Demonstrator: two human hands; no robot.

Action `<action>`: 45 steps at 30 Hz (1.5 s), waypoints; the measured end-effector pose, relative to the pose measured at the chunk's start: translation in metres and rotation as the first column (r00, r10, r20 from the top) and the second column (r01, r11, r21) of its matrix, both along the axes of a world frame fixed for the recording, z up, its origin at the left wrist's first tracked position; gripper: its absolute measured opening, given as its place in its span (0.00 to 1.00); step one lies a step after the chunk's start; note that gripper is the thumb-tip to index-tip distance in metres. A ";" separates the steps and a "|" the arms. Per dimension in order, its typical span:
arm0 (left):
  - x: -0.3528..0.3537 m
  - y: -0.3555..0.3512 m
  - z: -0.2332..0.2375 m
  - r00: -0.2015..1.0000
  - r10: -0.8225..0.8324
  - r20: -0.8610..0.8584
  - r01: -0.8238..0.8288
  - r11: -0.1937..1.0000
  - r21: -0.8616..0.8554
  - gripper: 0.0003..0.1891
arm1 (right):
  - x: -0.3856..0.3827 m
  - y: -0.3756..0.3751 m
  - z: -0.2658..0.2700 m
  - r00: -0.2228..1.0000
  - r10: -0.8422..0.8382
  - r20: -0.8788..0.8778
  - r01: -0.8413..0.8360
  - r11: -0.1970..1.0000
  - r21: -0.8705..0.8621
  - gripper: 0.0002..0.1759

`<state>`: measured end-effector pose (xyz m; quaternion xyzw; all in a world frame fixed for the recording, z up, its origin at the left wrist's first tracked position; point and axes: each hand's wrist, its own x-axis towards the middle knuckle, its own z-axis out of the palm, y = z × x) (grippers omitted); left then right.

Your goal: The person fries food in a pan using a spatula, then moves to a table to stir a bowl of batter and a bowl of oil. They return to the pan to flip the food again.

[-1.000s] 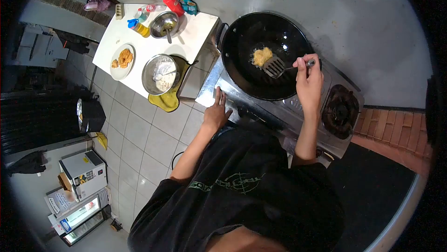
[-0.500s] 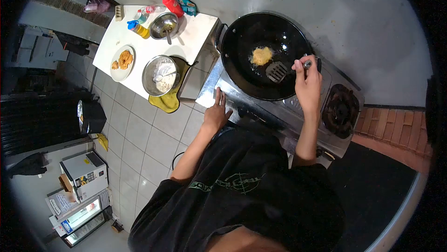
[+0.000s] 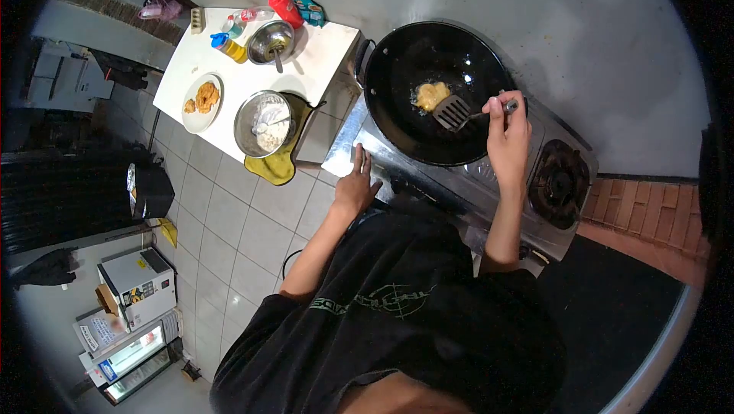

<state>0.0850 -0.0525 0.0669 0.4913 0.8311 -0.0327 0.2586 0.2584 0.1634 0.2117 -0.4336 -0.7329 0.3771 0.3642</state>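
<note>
My right hand grips the handle of a slotted spatula, whose blade is inside a large black wok. A golden battered piece of food lies in oil at the wok's middle, with bubbles round it. The blade's edge is right beside the piece; whether it touches is hard to tell. My left hand rests on the near left corner of the metal stove, fingers stretched out and holding nothing.
A white table at the left bears a plate of fried pieces, a steel bowl of white flour, a smaller steel bowl and a red bottle. A bare burner lies right of the wok.
The spatula blade has turned and shifted slightly left and up, closer to the frying piece. The piece looks changed in shape and a little shifted. My left hand stays put.
</note>
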 end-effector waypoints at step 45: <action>0.000 -0.005 -0.011 0.999 -0.019 -0.049 0.021 0.999 0.030 0.43 | 0.009 -0.002 -0.005 0.999 -0.010 0.045 0.014 0.997 -0.077 0.13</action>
